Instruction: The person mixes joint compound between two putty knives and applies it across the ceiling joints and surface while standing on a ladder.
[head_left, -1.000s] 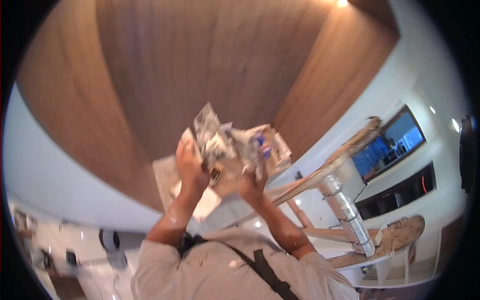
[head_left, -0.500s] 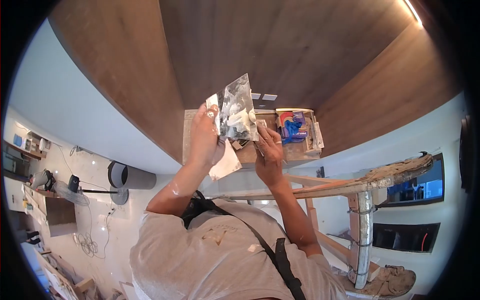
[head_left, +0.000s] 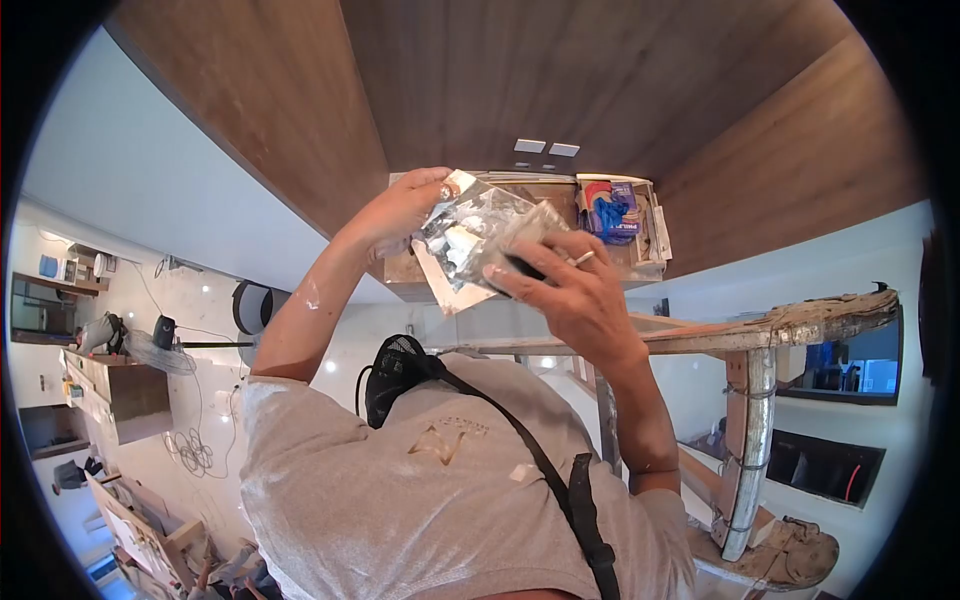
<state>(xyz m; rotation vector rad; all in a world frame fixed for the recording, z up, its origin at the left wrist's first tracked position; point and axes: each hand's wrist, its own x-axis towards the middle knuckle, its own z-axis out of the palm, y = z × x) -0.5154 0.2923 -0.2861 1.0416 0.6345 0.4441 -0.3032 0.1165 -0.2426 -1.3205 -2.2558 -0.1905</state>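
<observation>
My left hand (head_left: 405, 212) grips the left edge of a flat, shiny plate (head_left: 492, 203), smeared with white paste (head_left: 461, 246). Beneath it a pale flat piece (head_left: 457, 298) sticks out toward me. From the right, my right hand (head_left: 583, 300) reaches over the plate, fingers closed on a scraper (head_left: 542, 220) with a flat, greyish blade. The scraper is blurred by motion and its handle is mostly hidden by the fingers. Its blade overlaps the plate's right part; whether they touch I cannot tell.
Behind my hands, a wooden ledge (head_left: 410, 270) holds a box with blue material (head_left: 612, 215). White wall plates (head_left: 530, 146) sit on the brown panel. A rough wooden support (head_left: 755, 440) stands at right. A fan (head_left: 160, 350) and cables (head_left: 190, 452) are at lower left.
The plate has tilted flatter and turned clockwise. My right hand has moved from the plate's lower right edge to over its right part, with the scraper now showing. The view has shifted slightly.
</observation>
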